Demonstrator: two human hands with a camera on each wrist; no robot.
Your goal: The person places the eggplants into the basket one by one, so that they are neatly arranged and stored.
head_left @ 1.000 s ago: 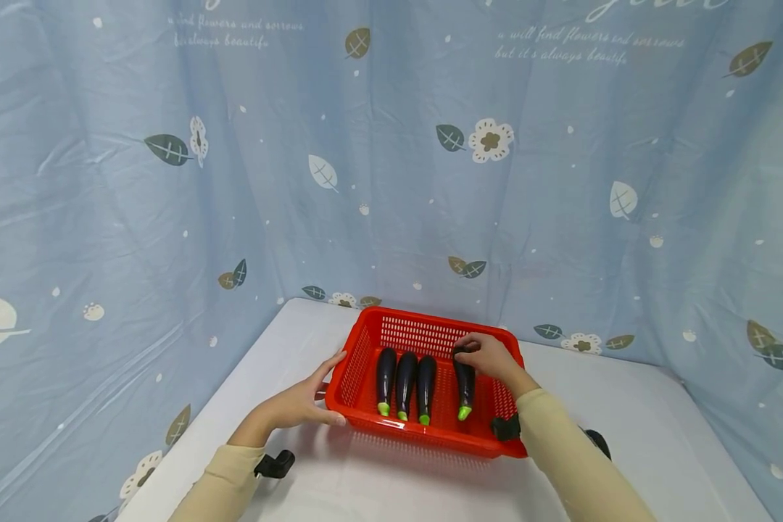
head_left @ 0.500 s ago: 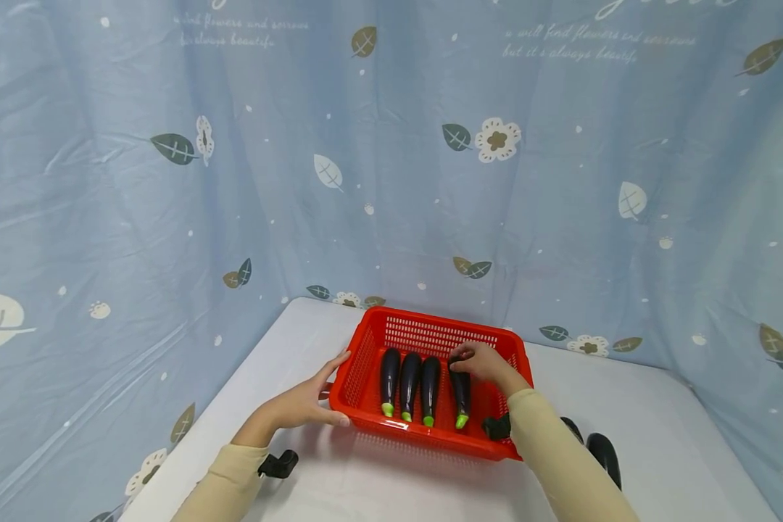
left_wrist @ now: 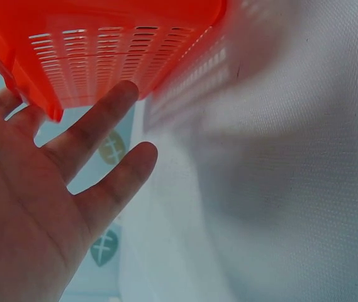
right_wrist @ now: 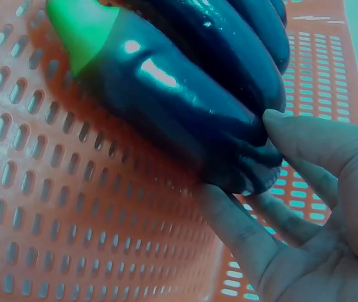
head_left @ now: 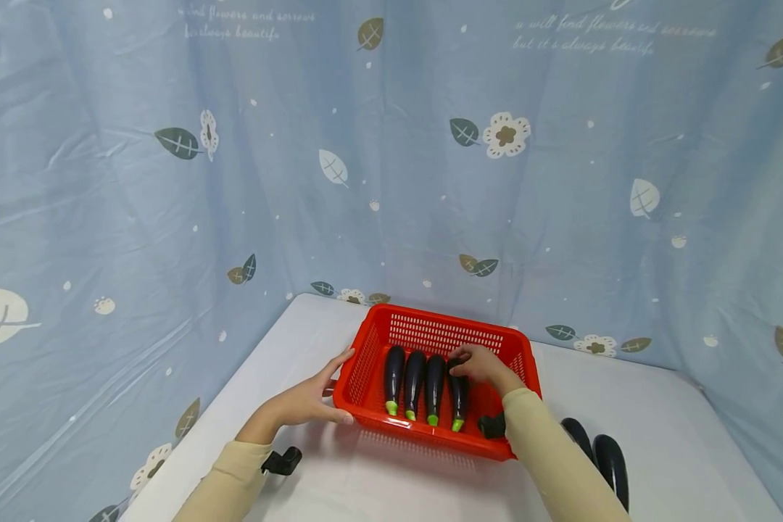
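Note:
A red perforated plastic basket [head_left: 424, 433] sits on a white table. Inside, three dark eggplants [head_left: 414, 380] lie side by side, green stem ends toward the near side. My right hand [head_left: 486, 367] pinches the blunt far end of another eggplant [head_left: 459, 395], thumb on one side and fingers on the other in the right wrist view. That eggplant [right_wrist: 172, 94] lies close against its neighbour. At the basket's left end my left hand [head_left: 300, 402] has spread, fairly straight fingers touching the outside; the left wrist view shows them beside the basket wall [left_wrist: 103, 50].
To the right of the basket two more eggplants [head_left: 611, 464] lie on the table, one partly hidden by the right sleeve [head_left: 554, 457]. Behind the table hangs a blue patterned curtain [head_left: 417, 181]. A black wrist camera [head_left: 283, 461] shows on the left wrist.
My right hand has moved left with the eggplant, bringing it up beside the other three. The left hand keeps its place at the basket. The eggplants outside have come into fuller view.

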